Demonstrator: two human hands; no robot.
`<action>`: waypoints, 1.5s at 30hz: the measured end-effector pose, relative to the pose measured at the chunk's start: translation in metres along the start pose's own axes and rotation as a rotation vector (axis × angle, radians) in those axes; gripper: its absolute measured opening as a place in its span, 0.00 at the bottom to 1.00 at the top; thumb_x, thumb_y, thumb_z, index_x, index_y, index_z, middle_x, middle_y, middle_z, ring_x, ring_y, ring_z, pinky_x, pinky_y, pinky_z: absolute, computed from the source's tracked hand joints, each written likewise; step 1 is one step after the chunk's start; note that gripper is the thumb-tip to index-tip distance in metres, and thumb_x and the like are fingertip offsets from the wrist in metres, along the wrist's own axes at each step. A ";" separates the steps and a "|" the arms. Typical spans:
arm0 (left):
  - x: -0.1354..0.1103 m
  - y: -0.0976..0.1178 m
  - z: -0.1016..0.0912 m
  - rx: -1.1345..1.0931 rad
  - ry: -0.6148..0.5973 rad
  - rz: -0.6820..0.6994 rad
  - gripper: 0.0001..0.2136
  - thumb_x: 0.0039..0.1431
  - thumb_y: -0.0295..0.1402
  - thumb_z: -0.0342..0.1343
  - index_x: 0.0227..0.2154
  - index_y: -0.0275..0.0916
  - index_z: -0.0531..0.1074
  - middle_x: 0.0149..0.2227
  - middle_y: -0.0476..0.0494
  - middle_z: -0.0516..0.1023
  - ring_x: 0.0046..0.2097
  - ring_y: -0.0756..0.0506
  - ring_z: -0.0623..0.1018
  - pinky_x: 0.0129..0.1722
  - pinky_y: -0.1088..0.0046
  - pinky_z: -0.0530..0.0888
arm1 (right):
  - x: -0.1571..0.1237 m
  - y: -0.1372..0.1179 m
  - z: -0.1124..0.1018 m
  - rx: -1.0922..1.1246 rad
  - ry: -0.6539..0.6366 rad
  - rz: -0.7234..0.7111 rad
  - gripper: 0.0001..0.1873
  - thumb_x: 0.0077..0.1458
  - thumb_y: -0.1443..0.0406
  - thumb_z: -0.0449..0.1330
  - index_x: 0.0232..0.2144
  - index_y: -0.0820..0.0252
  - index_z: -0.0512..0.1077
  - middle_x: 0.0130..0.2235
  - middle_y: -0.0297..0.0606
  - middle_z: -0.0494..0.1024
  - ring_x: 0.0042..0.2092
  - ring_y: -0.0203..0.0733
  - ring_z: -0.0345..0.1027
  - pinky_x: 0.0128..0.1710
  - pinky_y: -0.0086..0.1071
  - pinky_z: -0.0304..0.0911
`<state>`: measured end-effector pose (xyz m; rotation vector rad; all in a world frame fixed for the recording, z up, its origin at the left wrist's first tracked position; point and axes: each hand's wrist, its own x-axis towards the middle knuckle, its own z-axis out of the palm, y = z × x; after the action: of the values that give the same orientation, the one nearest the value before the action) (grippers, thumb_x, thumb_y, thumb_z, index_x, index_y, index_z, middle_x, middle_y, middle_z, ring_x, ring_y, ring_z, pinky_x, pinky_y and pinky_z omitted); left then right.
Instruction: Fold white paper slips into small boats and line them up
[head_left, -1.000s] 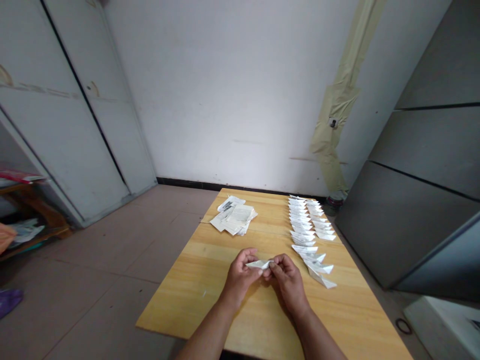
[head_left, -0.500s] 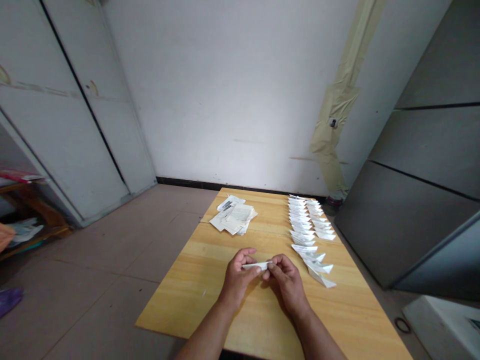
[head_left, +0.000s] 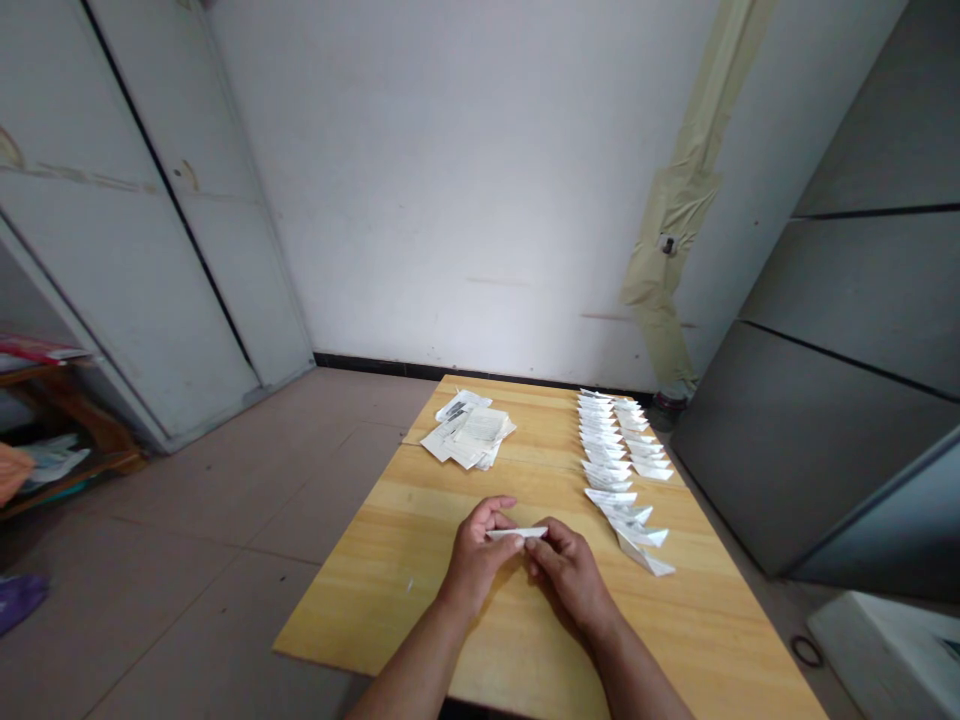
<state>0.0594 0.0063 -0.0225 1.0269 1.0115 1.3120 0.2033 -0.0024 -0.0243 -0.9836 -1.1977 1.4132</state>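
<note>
Above the near middle of the wooden table, a folded strip of white paper (head_left: 517, 533) is pinched between both hands. My left hand (head_left: 480, 545) is closed on its left part, thumb along the near edge and index finger raised above it. My right hand (head_left: 564, 565) grips the right part, its thumb close to the left thumb near the middle. The fingertips behind the paper are partly hidden. To the right of my hands stand folded paper boats (head_left: 626, 515), several of them overlapping in a slanting line.
A loose pile of paper sheets (head_left: 472, 432) lies at the table's far left. Two rows of paper boats (head_left: 600, 430) run along the right side of the wooden table (head_left: 375, 580). A white box (head_left: 877, 640) stands on the floor at the right.
My right thumb has slid left along the folded paper, from its right end toward the middle, closer to my left thumb. My left hand stays nearly still.
</note>
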 end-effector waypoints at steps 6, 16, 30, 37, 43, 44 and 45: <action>0.000 0.004 0.001 -0.025 -0.042 -0.078 0.20 0.40 0.33 0.66 0.39 0.36 0.74 0.30 0.48 0.75 0.30 0.49 0.72 0.32 0.74 0.68 | -0.003 -0.004 -0.003 -0.033 0.030 -0.042 0.17 0.52 0.53 0.64 0.25 0.58 0.67 0.19 0.28 0.67 0.21 0.32 0.55 0.21 0.26 0.50; 0.003 0.000 0.000 0.000 -0.097 -0.081 0.12 0.42 0.37 0.66 0.25 0.33 0.74 0.19 0.51 0.70 0.23 0.53 0.65 0.24 0.76 0.60 | -0.003 0.001 -0.006 0.082 0.056 -0.051 0.17 0.52 0.53 0.65 0.27 0.59 0.68 0.21 0.28 0.68 0.22 0.31 0.57 0.22 0.26 0.52; -0.001 0.005 0.001 -0.026 -0.091 -0.130 0.13 0.37 0.37 0.67 0.19 0.36 0.69 0.18 0.51 0.69 0.23 0.52 0.66 0.25 0.75 0.61 | -0.004 -0.007 -0.002 0.071 0.018 0.000 0.16 0.47 0.55 0.68 0.26 0.60 0.71 0.21 0.31 0.71 0.24 0.34 0.59 0.24 0.27 0.53; -0.001 0.005 0.001 -0.052 -0.149 -0.112 0.15 0.39 0.41 0.67 0.21 0.36 0.69 0.19 0.51 0.70 0.24 0.52 0.67 0.26 0.76 0.62 | -0.004 -0.011 -0.002 0.102 -0.011 -0.017 0.14 0.48 0.55 0.67 0.26 0.60 0.72 0.21 0.31 0.71 0.23 0.33 0.59 0.24 0.27 0.53; 0.000 0.002 -0.003 0.013 -0.155 -0.055 0.15 0.44 0.43 0.66 0.23 0.36 0.72 0.20 0.50 0.69 0.24 0.51 0.66 0.27 0.76 0.61 | -0.005 -0.013 0.001 0.094 0.003 0.003 0.14 0.47 0.56 0.68 0.25 0.60 0.72 0.21 0.31 0.71 0.23 0.33 0.58 0.23 0.27 0.51; 0.001 0.001 -0.003 0.025 -0.152 -0.043 0.15 0.44 0.44 0.66 0.22 0.35 0.72 0.19 0.50 0.68 0.24 0.51 0.66 0.27 0.76 0.60 | -0.005 -0.013 0.001 0.098 0.005 0.011 0.14 0.46 0.56 0.68 0.26 0.60 0.72 0.21 0.31 0.71 0.23 0.33 0.58 0.23 0.26 0.50; 0.001 0.001 -0.003 0.033 -0.151 -0.036 0.16 0.44 0.44 0.66 0.21 0.35 0.71 0.19 0.50 0.68 0.24 0.51 0.66 0.27 0.75 0.60 | -0.005 -0.013 0.001 0.100 0.009 0.012 0.14 0.45 0.56 0.69 0.26 0.60 0.72 0.21 0.30 0.71 0.23 0.32 0.57 0.23 0.26 0.49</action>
<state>0.0562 0.0068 -0.0219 1.1104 0.9351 1.1735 0.2052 -0.0070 -0.0110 -0.9287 -1.1053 1.4624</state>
